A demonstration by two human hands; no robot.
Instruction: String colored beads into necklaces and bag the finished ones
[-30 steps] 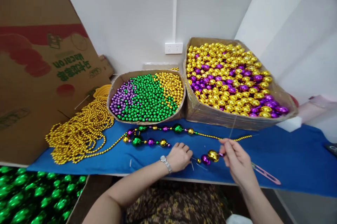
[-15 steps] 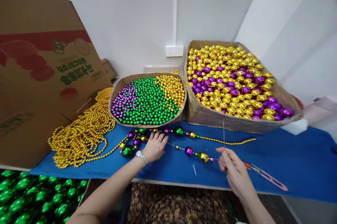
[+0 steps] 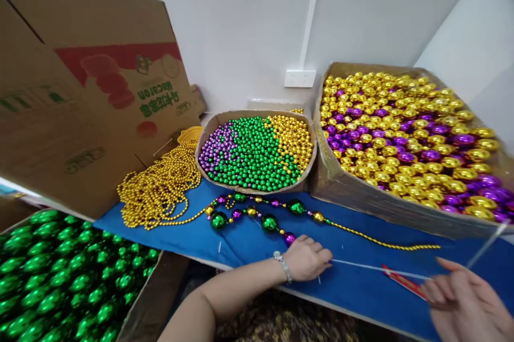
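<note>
White string (image 3: 357, 264) spans both hands: left hand (image 3: 308, 258) curled, fingers closed on it; right hand (image 3: 461, 296) pinching it. Bead strand (image 3: 270, 222) lies on blue worktop (image 3: 244, 245), just beside left hand. Red tool (image 3: 403, 282) by string, partly behind right hand.

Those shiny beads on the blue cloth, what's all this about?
A person is handling a beaded string of green, purple and gold. The left hand is at its near end, the right hand grips the white thread, and the thread runs straight between them. Loose beads fill two boxes behind, the smaller and larger.
</note>
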